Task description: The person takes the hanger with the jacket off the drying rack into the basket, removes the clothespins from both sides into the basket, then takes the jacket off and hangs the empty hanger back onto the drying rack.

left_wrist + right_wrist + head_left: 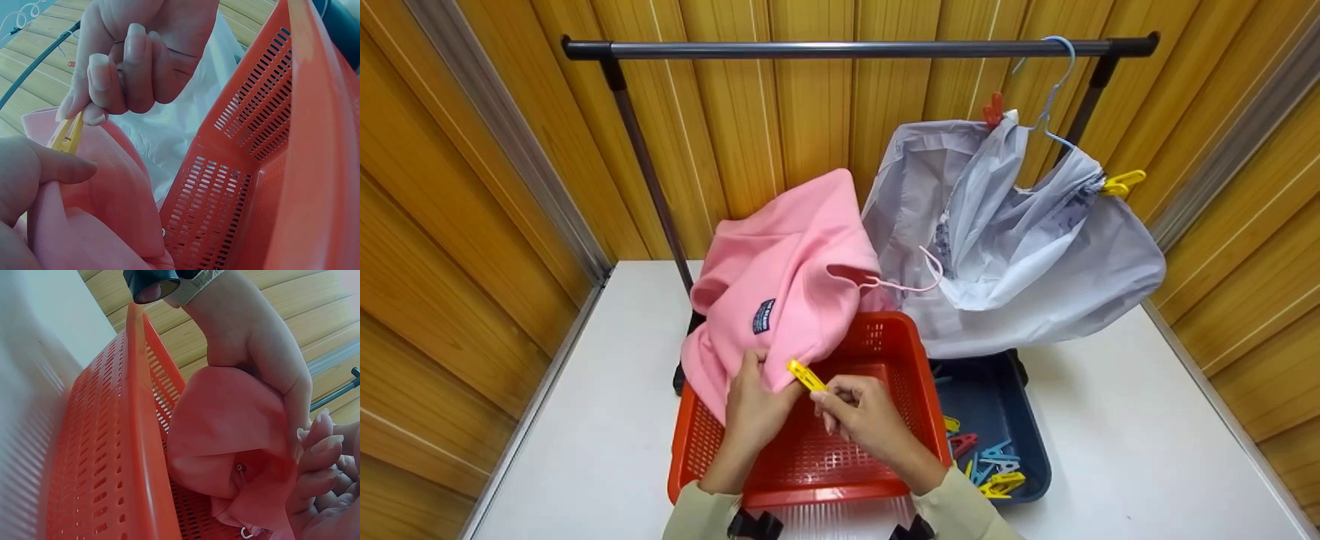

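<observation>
My left hand (pixel 755 401) grips the edge of a pink garment (pixel 802 277) with a dark label, bunched over the red basket. Between thumb and fingers, my right hand (pixel 859 409) pinches a yellow clothespin (pixel 807 375). The left wrist view shows this clothespin (pixel 68 135) at the cloth, close to the left thumb (pixel 70 167); whether it bites the cloth I cannot tell. A thin pink hook (pixel 926 277), like a hanger's, pokes out of the garment's opening. In the right wrist view a metal eyelet (pixel 241 467) shows inside the fold.
The red perforated basket (pixel 919 390) stands beneath both hands on the white table (pixel 607 420). Beside it, a dark blue tray (pixel 1039 457) holds several coloured clothespins. A grey-white garment (pixel 1035 315) hangs by a blue hanger (pixel 1050 97) from the metal rail (pixel 810 50), with red and yellow clothespins on it.
</observation>
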`<action>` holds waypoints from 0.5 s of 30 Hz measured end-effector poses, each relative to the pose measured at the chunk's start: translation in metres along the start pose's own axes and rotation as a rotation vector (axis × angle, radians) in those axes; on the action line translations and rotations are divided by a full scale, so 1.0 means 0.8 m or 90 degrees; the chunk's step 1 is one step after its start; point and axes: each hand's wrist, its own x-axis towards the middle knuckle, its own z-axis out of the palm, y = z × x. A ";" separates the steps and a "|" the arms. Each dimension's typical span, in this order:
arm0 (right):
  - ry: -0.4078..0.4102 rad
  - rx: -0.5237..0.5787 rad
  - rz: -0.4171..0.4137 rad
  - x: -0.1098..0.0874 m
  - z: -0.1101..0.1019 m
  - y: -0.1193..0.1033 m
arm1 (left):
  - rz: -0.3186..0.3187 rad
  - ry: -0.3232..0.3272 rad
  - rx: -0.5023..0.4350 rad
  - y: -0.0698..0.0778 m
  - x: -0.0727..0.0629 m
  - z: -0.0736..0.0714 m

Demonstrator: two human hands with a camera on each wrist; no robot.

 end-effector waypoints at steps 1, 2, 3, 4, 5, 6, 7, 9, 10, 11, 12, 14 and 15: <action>0.000 0.002 0.000 0.000 0.000 -0.001 | 0.000 0.000 -0.001 0.000 0.000 0.000; -0.002 0.003 -0.006 0.000 0.000 0.000 | 0.000 -0.001 -0.001 0.000 0.000 0.000; -0.001 0.002 -0.008 -0.001 -0.001 0.000 | 0.000 -0.001 -0.001 0.000 0.000 0.000; -0.002 0.002 -0.011 -0.001 -0.001 0.000 | 0.000 -0.001 -0.001 0.000 0.000 0.000; -0.003 0.002 -0.012 -0.001 -0.001 0.001 | 0.000 0.000 -0.001 0.000 0.000 0.000; -0.003 0.002 -0.012 -0.002 -0.002 0.001 | 0.001 0.000 0.000 0.000 0.000 0.000; -0.003 0.004 -0.011 -0.002 -0.002 0.001 | 0.001 0.000 0.000 0.001 -0.001 0.000; -0.005 0.008 -0.004 -0.003 -0.003 0.000 | 0.002 0.000 -0.002 0.001 0.000 0.000; -0.007 0.009 -0.002 -0.004 -0.004 0.000 | 0.002 0.000 -0.002 0.001 0.000 0.000; -0.009 0.010 -0.002 -0.004 -0.004 0.001 | 0.003 0.000 -0.002 0.001 0.000 0.000; -0.010 0.011 -0.004 -0.004 -0.005 0.002 | 0.005 0.000 -0.001 0.001 0.000 0.000; -0.014 0.013 -0.007 -0.005 -0.006 0.002 | 0.007 0.000 0.001 0.000 0.000 0.000; -0.015 0.012 -0.008 -0.005 -0.006 0.003 | 0.008 0.001 0.004 0.000 0.000 0.000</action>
